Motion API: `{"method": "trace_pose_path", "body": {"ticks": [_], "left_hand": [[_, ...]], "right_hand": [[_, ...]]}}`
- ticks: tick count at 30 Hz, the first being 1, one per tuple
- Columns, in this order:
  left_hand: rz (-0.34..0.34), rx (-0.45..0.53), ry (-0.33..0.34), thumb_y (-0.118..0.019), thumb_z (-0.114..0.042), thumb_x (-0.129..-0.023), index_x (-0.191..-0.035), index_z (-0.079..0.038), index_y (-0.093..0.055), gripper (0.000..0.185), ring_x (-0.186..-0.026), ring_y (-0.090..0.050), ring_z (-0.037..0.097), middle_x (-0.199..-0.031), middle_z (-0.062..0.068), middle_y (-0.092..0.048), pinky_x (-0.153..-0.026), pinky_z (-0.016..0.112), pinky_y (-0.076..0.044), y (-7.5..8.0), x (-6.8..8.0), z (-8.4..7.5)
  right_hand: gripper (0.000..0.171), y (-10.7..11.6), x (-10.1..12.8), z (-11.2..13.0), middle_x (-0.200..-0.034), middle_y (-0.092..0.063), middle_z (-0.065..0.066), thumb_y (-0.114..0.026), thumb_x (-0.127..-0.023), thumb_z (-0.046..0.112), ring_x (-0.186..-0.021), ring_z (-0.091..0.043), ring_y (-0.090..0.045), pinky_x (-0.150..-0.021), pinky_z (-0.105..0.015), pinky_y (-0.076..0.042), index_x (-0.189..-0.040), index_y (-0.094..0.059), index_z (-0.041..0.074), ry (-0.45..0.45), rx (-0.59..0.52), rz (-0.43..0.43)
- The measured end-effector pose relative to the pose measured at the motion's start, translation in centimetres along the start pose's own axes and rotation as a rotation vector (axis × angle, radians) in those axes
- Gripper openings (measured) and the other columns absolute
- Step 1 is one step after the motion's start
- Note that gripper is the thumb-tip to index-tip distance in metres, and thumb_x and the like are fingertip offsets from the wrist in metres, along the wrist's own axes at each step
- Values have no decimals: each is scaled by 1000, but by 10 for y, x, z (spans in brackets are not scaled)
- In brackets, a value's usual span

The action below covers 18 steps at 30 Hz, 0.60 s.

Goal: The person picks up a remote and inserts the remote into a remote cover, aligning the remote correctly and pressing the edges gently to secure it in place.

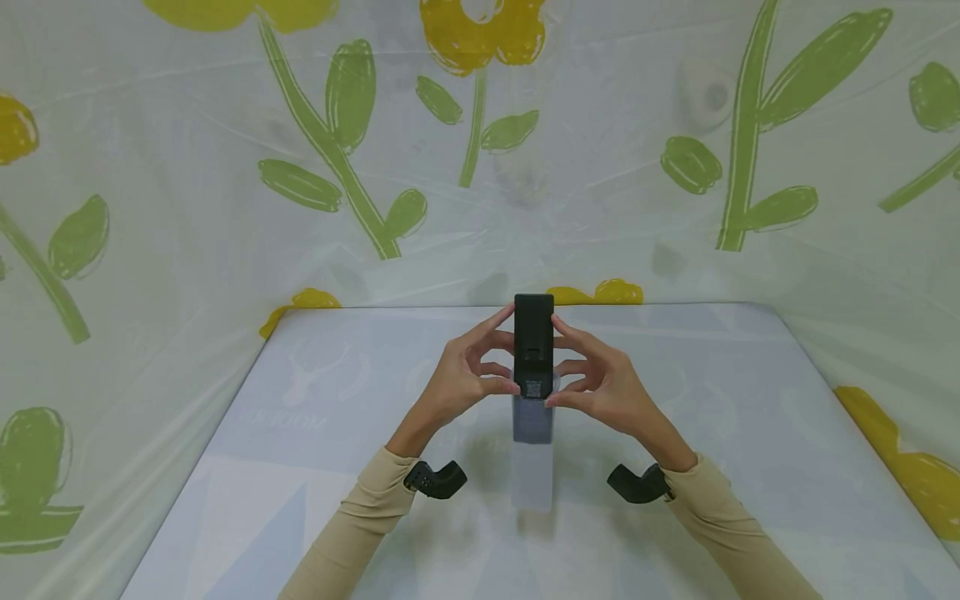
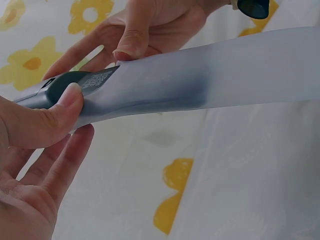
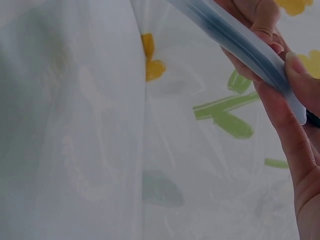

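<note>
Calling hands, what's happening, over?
Left hand and right hand both pinch the black device, half inside its translucent sleeve. Nothing in the way.

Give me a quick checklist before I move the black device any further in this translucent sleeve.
1. Left hand pinches the black device at its edge: ok.
2. Right hand holds the opposite edge: ok.
3. Translucent sleeve covers the device's lower end: ok.
4. Device partly out of the sleeve, label visible: ok.
5. Sleeve free of tears: cannot tell.
6. Table beneath the hands: ok.
</note>
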<state>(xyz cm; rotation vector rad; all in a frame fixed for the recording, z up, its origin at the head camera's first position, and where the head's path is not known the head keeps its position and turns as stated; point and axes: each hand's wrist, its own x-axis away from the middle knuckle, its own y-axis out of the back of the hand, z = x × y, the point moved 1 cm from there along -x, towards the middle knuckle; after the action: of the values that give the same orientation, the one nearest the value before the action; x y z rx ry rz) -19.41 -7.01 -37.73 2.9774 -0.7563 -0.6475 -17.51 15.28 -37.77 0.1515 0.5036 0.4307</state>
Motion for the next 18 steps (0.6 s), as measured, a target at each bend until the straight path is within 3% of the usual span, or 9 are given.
{"method": "trace_pose_path", "body": {"ticks": [9,18], "left_hand": [[-1,5,19,-71,19,-70,-147,-8,-33,90,-103,-54,28,-114,25,-59,-82,49,-53,-4,0,-15],[3,12,-6,-74,15,-72,-147,-17,-35,91,-102,-55,26,-113,19,-61,-82,45,-54,0,0,-1]], "right_hand": [[94,2,0,-7,-131,-50,-23,-77,-69,-11,-90,-25,-67,-69,-39,-57,-148,-31,12,22,-36,17],[95,2,0,-5,-129,-51,-22,-78,-68,-12,-90,-26,-67,-68,-41,-57,-148,-31,11,17,-59,17]]}}
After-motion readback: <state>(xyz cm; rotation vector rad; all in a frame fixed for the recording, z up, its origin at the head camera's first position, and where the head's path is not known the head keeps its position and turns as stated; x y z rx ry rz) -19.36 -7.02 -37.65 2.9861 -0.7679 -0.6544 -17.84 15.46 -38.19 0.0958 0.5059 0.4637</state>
